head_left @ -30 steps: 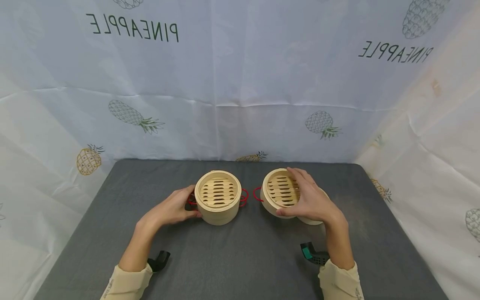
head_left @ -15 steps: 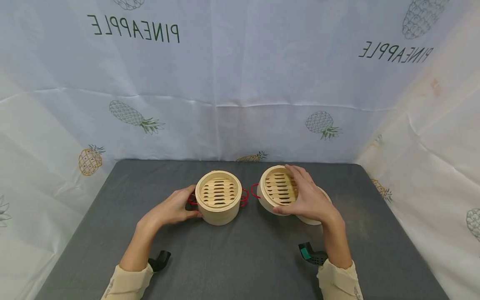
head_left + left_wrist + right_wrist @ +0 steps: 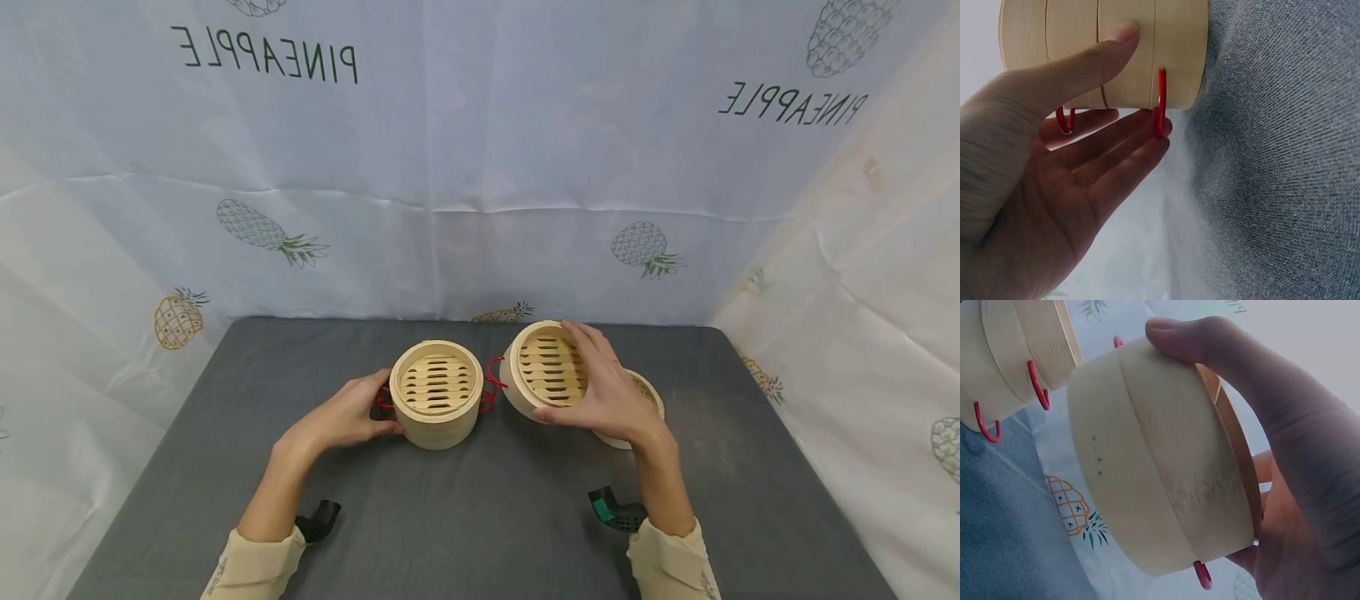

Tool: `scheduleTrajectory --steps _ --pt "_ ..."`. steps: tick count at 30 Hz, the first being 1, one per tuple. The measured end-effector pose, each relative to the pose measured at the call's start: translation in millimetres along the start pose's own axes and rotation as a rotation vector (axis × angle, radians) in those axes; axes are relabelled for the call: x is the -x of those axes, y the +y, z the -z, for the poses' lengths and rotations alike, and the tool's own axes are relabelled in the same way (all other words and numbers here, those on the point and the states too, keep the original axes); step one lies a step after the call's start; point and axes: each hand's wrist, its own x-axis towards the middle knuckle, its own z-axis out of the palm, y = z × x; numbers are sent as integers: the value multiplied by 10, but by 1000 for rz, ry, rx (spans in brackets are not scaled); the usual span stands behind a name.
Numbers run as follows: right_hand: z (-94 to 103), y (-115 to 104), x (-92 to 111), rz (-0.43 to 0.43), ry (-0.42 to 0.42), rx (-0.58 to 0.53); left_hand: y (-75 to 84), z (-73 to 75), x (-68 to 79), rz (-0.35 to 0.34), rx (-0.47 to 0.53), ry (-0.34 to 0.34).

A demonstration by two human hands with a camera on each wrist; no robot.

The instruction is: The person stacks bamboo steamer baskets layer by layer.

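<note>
A round bamboo steamer [image 3: 437, 433] with a slatted top and red side handles stands on the dark table, left of centre. My left hand [image 3: 347, 417] holds its left side; in the left wrist view the thumb lies across the layered wall and the fingers reach behind, near the red handles [image 3: 1160, 103]. With my right hand [image 3: 600, 392] I grip a second bamboo steamer [image 3: 517, 387] by its rim, raised and tilted. The right wrist view shows this steamer's wall [image 3: 1147, 456] off the table, thumb on one side, the other fingertips hidden behind it.
Another bamboo steamer piece [image 3: 651, 400] rests on the grey table [image 3: 465, 525], behind and right of my right hand and partly covered by it. A white curtain [image 3: 465, 150] with pineapple prints hangs along the table's back edge.
My right hand has lifted its steamer and carried it left, toward the other stack, uncovering more of the piece on the right. The left hand has stayed in place.
</note>
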Motion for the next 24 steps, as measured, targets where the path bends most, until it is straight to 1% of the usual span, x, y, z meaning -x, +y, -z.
scheduleTrajectory --steps 7,11,15,24 --pt "-42 -62 -22 3 48 -42 5 0 6 -6 0 5" --pt "-83 -105 -37 29 70 -68 4 -4 8 -9 -7 4" --pt "-112 -144 -50 56 71 -79 5 -6 9 -11 -6 5" --pt "-154 -182 -75 70 69 -63 10 2 5 -10 -2 4"
